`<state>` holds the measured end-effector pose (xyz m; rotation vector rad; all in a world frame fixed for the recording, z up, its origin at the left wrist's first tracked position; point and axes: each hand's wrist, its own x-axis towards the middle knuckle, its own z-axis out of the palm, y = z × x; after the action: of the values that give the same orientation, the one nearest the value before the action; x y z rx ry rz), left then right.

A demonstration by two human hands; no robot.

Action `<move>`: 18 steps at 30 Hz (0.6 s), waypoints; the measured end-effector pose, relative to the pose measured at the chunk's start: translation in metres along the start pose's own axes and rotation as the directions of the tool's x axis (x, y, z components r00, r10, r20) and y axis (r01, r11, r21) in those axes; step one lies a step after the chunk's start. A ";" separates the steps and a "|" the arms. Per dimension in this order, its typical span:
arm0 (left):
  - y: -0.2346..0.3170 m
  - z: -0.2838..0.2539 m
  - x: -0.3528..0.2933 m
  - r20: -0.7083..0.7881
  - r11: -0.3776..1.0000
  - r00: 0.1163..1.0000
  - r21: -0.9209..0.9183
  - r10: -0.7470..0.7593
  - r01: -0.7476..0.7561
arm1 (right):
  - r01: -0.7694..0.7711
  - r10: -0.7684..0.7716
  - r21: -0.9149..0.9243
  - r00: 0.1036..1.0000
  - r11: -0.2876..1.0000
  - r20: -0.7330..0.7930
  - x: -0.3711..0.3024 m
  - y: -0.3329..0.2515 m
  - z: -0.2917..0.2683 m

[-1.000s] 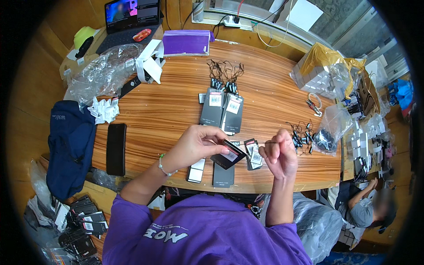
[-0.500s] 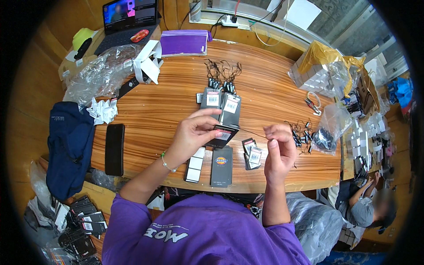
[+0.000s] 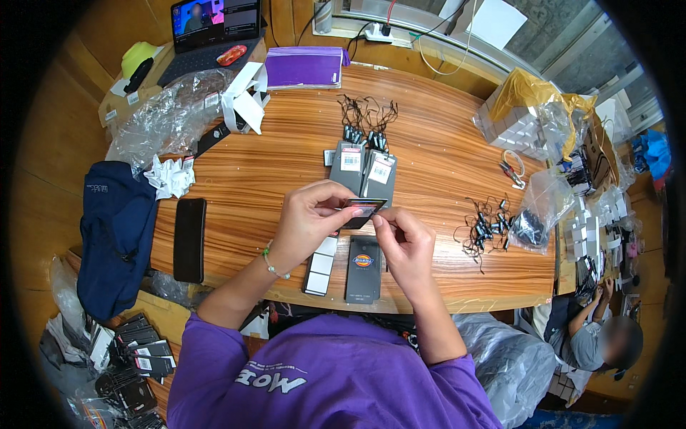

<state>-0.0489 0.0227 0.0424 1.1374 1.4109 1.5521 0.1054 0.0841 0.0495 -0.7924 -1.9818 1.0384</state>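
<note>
My left hand [image 3: 314, 214] is closed on a black hang tag [image 3: 363, 207], which it holds tilted up over the table. Fingertips of my right hand [image 3: 409, 243] are pinched together at the tag's right edge, on a black string mostly hidden by the fingers. Below them a black tag with an oval logo [image 3: 363, 279] lies flat. Beside it is a strip of white stickers [image 3: 323, 264], partly under my left wrist. Farther off, two stacks of strung black tags [image 3: 348, 168] with white barcode labels lie side by side, their cords [image 3: 368, 114] spread away from me.
Loose black strings [image 3: 489, 225] lie at right, by a clear plastic bag [image 3: 532, 222] and red-handled snips [image 3: 511, 171]. A phone [image 3: 189, 239] and navy bag [image 3: 111, 236] are left. Behind are a laptop [image 3: 214, 43] and purple book [image 3: 304, 68]. A person [image 3: 589, 336] sits at far right.
My right hand has come left and inward from beside the tag to its right edge, and now covers the small labelled tags on the table. My left hand still holds the tag.
</note>
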 end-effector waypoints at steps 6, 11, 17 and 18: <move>0.000 0.004 -0.001 0.004 0.999 0.999 -0.004 0.044 -0.044 | 0.106 -0.110 -0.065 0.992 0.992 -0.065 0.003 0.005 0.008; 0.002 0.004 -0.003 0.041 0.999 0.999 -0.035 0.029 -0.027 | 0.122 -0.129 -0.102 0.989 0.987 -0.067 0.004 0.005 0.008; 0.013 0.005 -0.008 0.051 0.987 0.998 0.155 0.035 -0.043 | -0.095 0.110 0.255 0.993 0.962 -0.045 -0.001 0.012 0.013; 0.013 0.006 -0.009 0.048 0.984 0.996 0.161 0.070 -0.077 | -0.176 0.195 0.398 0.981 0.900 -0.007 -0.003 0.015 0.015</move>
<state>-0.0401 0.0148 0.0540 1.3254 1.5047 1.4750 0.0971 0.0830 0.0299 -0.7794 -1.5988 1.4623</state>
